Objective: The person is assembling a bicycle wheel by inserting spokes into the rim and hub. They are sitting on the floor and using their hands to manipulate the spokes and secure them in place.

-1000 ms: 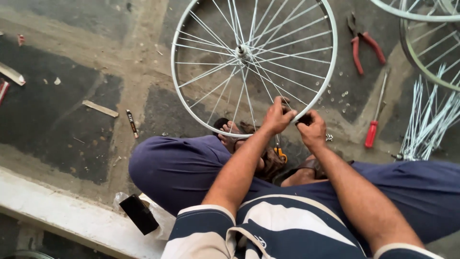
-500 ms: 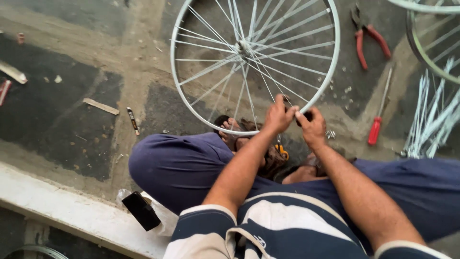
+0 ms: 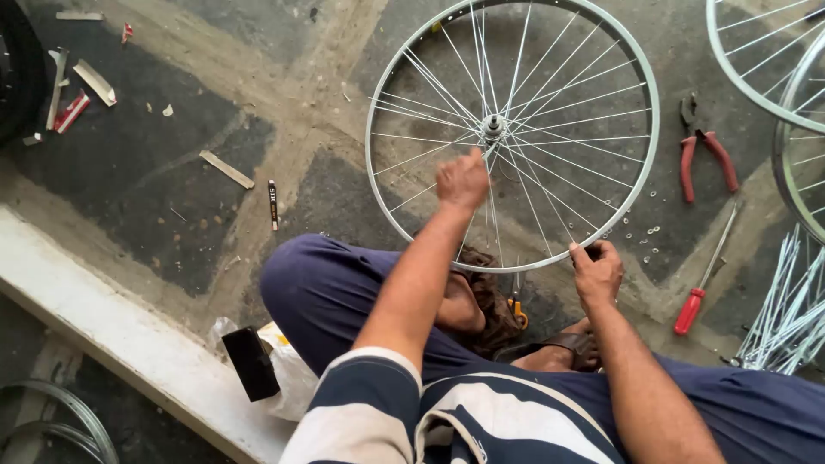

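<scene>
**Spoked wheel held at rim and spokes, person seated on floor**

Head view. A silver bicycle wheel (image 3: 513, 135) lies roughly flat on the stone floor (image 3: 172, 163), its near rim against the seated person's crossed legs in dark blue trousers. The hub (image 3: 492, 127) sits near the centre of the wheel, with thin spokes running out to the rim.

The left hand (image 3: 461, 180) is raised over the spokes just below the hub. It is seen from the back, with the fingers curled inward; they appear to pinch a spoke, but the contact itself is hidden and I cannot tell for certain. The right hand (image 3: 595, 271) is at the near rim, lower right of the wheel, its fingers closed on the rim edge.

A small yellow-handled tool (image 3: 516, 305) lies just under the near rim, between the two forearms. Red-handled pliers (image 3: 706, 155) lie on the floor just right of the wheel. A red-handled screwdriver (image 3: 706, 273) lies below them, near the right hand. Small washers or nipples (image 3: 640, 232) are scattered beside the rim at lower right. A bundle of loose spokes (image 3: 786, 318) lies at the far right. Parts of other rims (image 3: 756, 82) show at the upper right. A black block (image 3: 251, 363) rests on a white bag beside the left knee.
</scene>
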